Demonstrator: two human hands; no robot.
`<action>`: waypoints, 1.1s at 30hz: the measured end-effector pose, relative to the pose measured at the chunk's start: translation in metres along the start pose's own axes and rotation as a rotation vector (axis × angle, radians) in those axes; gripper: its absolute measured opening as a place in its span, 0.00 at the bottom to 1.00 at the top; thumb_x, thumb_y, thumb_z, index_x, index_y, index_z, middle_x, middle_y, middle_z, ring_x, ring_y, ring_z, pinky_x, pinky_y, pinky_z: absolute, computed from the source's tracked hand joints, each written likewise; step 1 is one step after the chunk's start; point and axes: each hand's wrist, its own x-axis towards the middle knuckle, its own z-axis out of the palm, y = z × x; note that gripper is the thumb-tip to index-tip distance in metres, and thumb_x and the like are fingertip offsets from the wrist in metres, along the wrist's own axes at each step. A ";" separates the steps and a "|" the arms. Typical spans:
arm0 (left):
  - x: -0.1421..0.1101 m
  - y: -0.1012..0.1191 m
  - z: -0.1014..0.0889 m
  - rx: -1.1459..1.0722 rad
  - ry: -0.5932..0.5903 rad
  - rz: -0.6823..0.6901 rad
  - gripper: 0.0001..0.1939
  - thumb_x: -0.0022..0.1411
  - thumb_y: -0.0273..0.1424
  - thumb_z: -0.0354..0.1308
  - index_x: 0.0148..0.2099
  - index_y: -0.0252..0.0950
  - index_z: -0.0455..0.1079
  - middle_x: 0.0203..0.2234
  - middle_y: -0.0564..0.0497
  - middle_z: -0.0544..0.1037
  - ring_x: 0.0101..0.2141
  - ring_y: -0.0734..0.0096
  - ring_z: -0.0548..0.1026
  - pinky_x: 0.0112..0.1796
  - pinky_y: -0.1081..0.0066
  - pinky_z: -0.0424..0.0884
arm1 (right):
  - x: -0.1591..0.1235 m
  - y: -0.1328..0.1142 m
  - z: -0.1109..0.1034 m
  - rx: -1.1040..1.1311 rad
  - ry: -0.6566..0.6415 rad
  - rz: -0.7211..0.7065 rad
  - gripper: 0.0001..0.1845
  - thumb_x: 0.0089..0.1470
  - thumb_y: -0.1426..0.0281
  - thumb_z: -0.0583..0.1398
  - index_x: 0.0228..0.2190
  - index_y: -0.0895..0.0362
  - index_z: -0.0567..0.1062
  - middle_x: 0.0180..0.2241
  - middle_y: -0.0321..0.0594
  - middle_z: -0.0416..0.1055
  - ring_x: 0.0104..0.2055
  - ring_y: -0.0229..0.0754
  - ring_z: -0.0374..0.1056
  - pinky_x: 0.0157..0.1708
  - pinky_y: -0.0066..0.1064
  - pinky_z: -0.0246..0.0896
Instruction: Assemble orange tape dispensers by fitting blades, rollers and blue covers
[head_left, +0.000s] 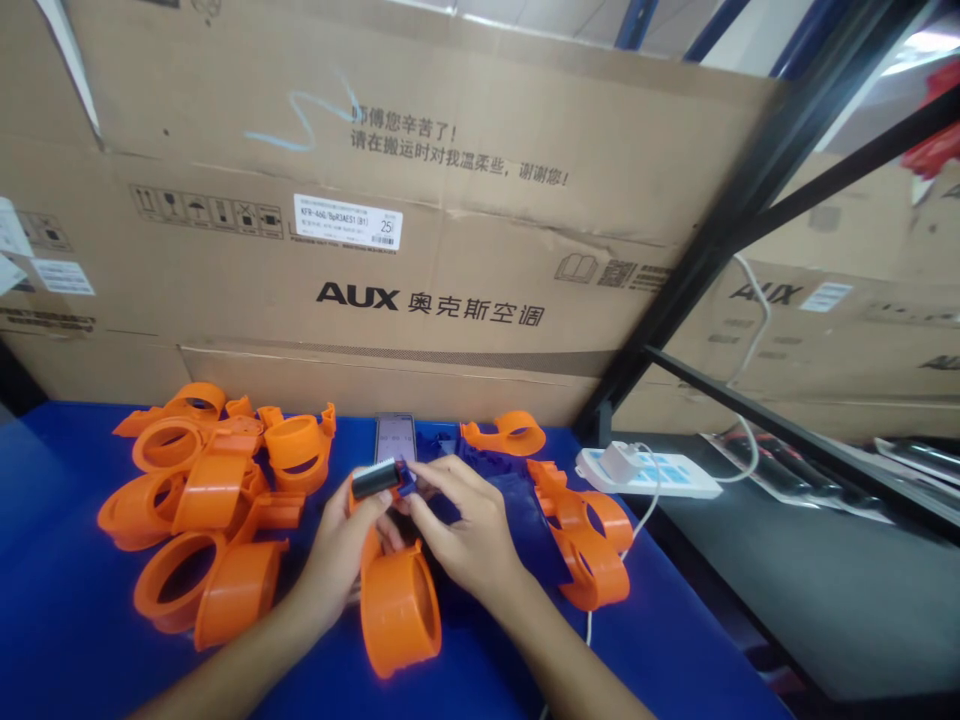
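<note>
My left hand (346, 545) is closed around the head of an orange tape dispenser (401, 615), whose round hub hangs below toward me. A black roller (377, 482) with a pale toothed edge sits at the top of that head. My right hand (469, 515) pinches a small dark blue plastic part (406, 480) against the roller's right end. Exactly how the blue part meets the dispenser is hidden by my fingers. Under and beyond my right hand lies a dark blue bin or tray (529, 520), with small blue pieces (484, 462) near its far side.
Several orange dispensers (217, 480) are heaped on the left of the blue table (60, 600); more orange dispensers (596, 550) lie at right. A phone (395, 435) rests against the back. A power strip (675, 475) with a cable, a black frame post (720, 230) and cardboard (450, 250) border the table.
</note>
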 end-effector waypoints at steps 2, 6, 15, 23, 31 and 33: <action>0.001 0.001 0.000 -0.001 0.008 -0.018 0.15 0.59 0.39 0.67 0.42 0.37 0.69 0.24 0.52 0.81 0.18 0.70 0.76 0.22 0.73 0.70 | 0.000 0.000 0.000 0.004 -0.008 -0.012 0.17 0.62 0.74 0.62 0.50 0.50 0.80 0.37 0.40 0.77 0.36 0.41 0.76 0.38 0.34 0.76; 0.002 0.002 0.001 0.002 0.031 -0.044 0.16 0.57 0.40 0.68 0.41 0.36 0.71 0.26 0.50 0.82 0.18 0.71 0.75 0.21 0.73 0.70 | 0.000 0.001 -0.002 -0.025 -0.043 -0.019 0.19 0.62 0.74 0.60 0.52 0.50 0.79 0.39 0.41 0.78 0.38 0.42 0.76 0.39 0.34 0.76; 0.009 0.012 -0.004 0.066 0.014 -0.019 0.13 0.58 0.38 0.67 0.41 0.35 0.72 0.30 0.48 0.83 0.19 0.71 0.76 0.23 0.72 0.71 | -0.003 -0.003 0.000 -0.076 0.007 -0.059 0.18 0.64 0.77 0.60 0.52 0.51 0.78 0.39 0.43 0.77 0.42 0.44 0.77 0.42 0.36 0.76; 0.011 0.023 -0.009 0.110 -0.037 -0.082 0.11 0.61 0.37 0.64 0.39 0.35 0.73 0.31 0.49 0.81 0.20 0.72 0.76 0.23 0.72 0.72 | -0.007 0.002 0.008 -0.162 0.028 -0.101 0.19 0.64 0.79 0.60 0.53 0.53 0.77 0.39 0.44 0.77 0.43 0.45 0.77 0.43 0.35 0.77; 0.005 0.031 -0.002 0.031 -0.033 -0.175 0.11 0.59 0.37 0.65 0.37 0.34 0.73 0.24 0.50 0.79 0.18 0.72 0.75 0.22 0.74 0.70 | -0.010 0.001 0.004 -0.296 0.002 -0.181 0.21 0.64 0.79 0.59 0.57 0.56 0.74 0.40 0.46 0.76 0.43 0.44 0.77 0.42 0.32 0.77; 0.004 0.032 0.001 0.019 -0.028 -0.186 0.11 0.60 0.37 0.65 0.38 0.34 0.73 0.25 0.50 0.80 0.19 0.72 0.75 0.23 0.74 0.70 | -0.009 0.000 0.004 -0.302 -0.004 -0.202 0.22 0.64 0.80 0.58 0.57 0.57 0.73 0.41 0.47 0.76 0.43 0.43 0.77 0.41 0.31 0.77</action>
